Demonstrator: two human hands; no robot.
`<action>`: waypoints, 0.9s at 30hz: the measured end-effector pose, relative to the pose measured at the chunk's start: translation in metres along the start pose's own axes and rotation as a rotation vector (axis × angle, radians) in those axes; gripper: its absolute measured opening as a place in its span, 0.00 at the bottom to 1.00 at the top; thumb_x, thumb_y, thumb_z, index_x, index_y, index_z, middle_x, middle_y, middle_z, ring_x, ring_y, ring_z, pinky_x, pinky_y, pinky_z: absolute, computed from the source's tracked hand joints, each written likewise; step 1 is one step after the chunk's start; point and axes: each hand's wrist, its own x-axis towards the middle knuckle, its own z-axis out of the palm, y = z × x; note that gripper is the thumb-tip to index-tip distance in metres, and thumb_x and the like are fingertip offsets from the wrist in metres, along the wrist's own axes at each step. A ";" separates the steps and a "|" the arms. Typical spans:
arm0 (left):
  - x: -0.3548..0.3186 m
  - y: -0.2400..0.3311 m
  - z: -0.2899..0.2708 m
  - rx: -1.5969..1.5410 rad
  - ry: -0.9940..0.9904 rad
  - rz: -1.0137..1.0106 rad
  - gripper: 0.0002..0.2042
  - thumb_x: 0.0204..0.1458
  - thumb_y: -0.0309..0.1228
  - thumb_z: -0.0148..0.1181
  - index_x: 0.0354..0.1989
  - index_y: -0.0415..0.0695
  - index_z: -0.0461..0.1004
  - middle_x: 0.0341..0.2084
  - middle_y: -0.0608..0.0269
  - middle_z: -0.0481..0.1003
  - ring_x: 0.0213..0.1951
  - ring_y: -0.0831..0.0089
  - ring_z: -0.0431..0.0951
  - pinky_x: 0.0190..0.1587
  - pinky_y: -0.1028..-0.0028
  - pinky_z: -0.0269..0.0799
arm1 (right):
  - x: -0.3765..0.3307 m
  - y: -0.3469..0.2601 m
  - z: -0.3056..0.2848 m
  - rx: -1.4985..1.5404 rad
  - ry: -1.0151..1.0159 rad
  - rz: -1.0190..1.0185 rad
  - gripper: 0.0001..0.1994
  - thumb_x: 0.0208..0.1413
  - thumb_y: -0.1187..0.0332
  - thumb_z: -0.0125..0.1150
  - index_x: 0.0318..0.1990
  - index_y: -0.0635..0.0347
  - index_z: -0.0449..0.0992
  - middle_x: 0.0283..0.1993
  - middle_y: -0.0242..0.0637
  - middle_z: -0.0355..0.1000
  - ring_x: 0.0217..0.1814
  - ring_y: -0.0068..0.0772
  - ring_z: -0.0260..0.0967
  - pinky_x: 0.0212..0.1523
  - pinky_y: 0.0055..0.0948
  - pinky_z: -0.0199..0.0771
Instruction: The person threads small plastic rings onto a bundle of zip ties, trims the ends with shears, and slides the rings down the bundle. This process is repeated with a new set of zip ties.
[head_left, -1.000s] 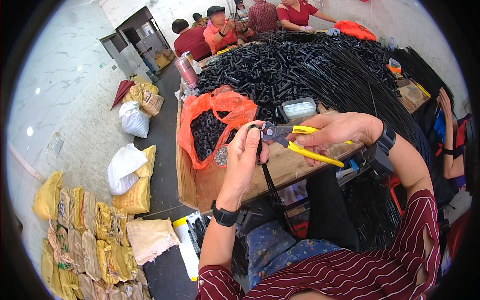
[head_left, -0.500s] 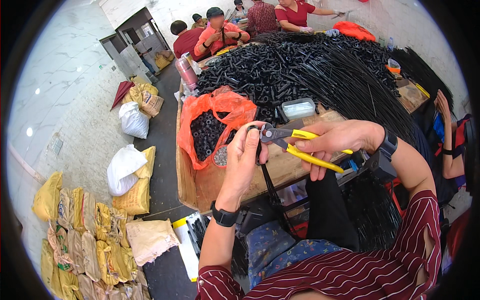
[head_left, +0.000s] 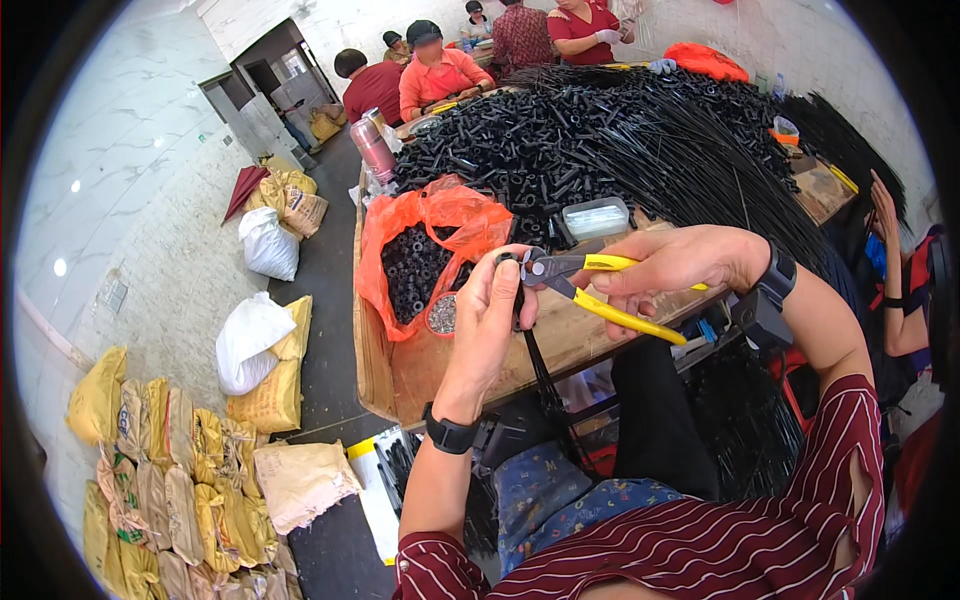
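Note:
My left hand [head_left: 488, 305] is closed, thumb on top, around a small black part whose shape is mostly hidden by the fingers. Thin black strands [head_left: 540, 365] hang from beneath it toward my lap. My right hand [head_left: 670, 272] grips yellow-handled pliers [head_left: 630, 315], whose handles are spread apart. The metal head of the pliers meets the black part at my left fingertips; whether the jaws bite on it I cannot tell. Below the hands lies the wooden tabletop [head_left: 420, 380].
An orange plastic bag [head_left: 375, 250] of black rings, a small round tub of metal bits [head_left: 441, 314] and a clear box [head_left: 596, 218] stand near my hands. Behind spreads a heap of black tubes [head_left: 480, 140] and long rods [head_left: 700, 170]. Co-workers sit beyond; another person's arm [head_left: 893, 260] shows at right.
The handles of the pliers have spread wider, and my right fingers have drawn in beneath them. Across the table, a person in orange has lowered both hands; another in red has pulled an arm in.

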 end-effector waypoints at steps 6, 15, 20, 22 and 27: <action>-0.001 0.002 0.001 0.029 -0.014 0.008 0.17 0.65 0.40 0.45 0.51 0.37 0.68 0.26 0.67 0.72 0.22 0.85 0.64 0.26 0.82 0.58 | -0.006 -0.005 0.007 0.148 -0.022 0.078 0.17 0.67 0.57 0.46 0.43 0.64 0.69 0.34 0.41 0.74 0.35 0.30 0.76 0.36 0.28 0.78; -0.005 0.008 0.003 0.103 -0.043 -0.001 0.17 0.65 0.41 0.45 0.50 0.39 0.68 0.19 0.72 0.66 0.21 0.86 0.62 0.25 0.82 0.55 | -0.013 -0.005 0.013 0.293 -0.034 0.146 0.18 0.67 0.58 0.45 0.42 0.68 0.66 0.34 0.45 0.72 0.34 0.39 0.77 0.36 0.37 0.82; -0.005 0.005 0.000 0.088 -0.030 -0.001 0.18 0.65 0.43 0.44 0.50 0.39 0.68 0.19 0.72 0.66 0.21 0.86 0.62 0.25 0.82 0.55 | -0.009 -0.001 0.018 0.234 -0.009 0.114 0.18 0.67 0.55 0.44 0.42 0.65 0.65 0.32 0.43 0.71 0.31 0.35 0.76 0.32 0.34 0.82; -0.005 0.004 -0.001 0.075 -0.031 -0.001 0.19 0.65 0.43 0.43 0.50 0.39 0.68 0.19 0.72 0.66 0.21 0.86 0.61 0.25 0.82 0.54 | -0.007 0.003 0.022 0.217 0.007 0.054 0.16 0.67 0.54 0.43 0.42 0.61 0.64 0.31 0.40 0.71 0.29 0.30 0.75 0.28 0.29 0.80; -0.005 0.004 0.000 0.005 -0.048 -0.004 0.20 0.65 0.45 0.43 0.51 0.40 0.68 0.20 0.72 0.67 0.21 0.86 0.62 0.24 0.83 0.53 | -0.006 0.009 0.026 0.212 0.040 0.021 0.15 0.67 0.55 0.43 0.42 0.58 0.63 0.30 0.36 0.70 0.27 0.25 0.74 0.25 0.24 0.78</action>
